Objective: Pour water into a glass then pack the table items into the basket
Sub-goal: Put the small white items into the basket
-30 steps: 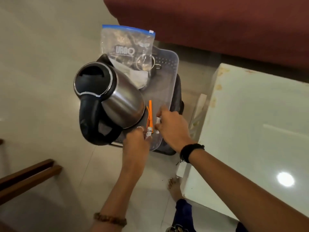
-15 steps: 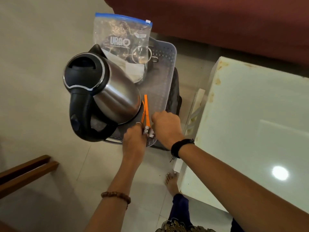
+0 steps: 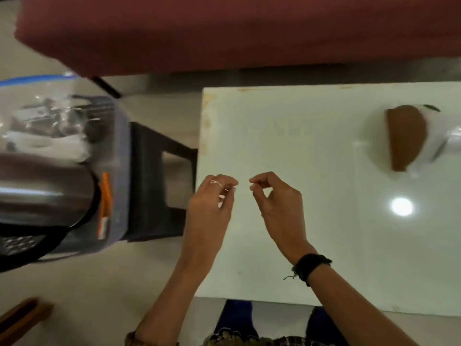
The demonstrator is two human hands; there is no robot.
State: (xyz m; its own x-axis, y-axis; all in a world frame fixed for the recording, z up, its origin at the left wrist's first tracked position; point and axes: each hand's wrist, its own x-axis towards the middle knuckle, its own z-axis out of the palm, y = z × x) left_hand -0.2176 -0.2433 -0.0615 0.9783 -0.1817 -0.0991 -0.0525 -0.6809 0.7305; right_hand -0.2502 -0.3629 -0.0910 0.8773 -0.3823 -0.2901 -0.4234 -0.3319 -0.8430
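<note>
The grey plastic basket (image 3: 122,146) stands at the left on a black stool (image 3: 149,141). In it lie a steel kettle (image 3: 45,193) with a black handle, a clear zip bag (image 3: 37,108) with a blue seal, and orange pens (image 3: 106,196) beside the kettle. My left hand (image 3: 209,211) and my right hand (image 3: 277,206) hover side by side over the left part of the white table (image 3: 299,258). Both have loosely curled fingers and hold nothing. A brown object under clear plastic (image 3: 406,136) lies at the table's far right; it is blurred.
A dark red sofa (image 3: 224,33) runs along the far side of the table and basket. A wooden piece (image 3: 20,318) shows at the bottom left on the tiled floor. My legs are at the table's near edge.
Both hands have let go of the orange pens in the basket and moved right, over the table. The view has swung right, so the basket now sits at the left edge.
</note>
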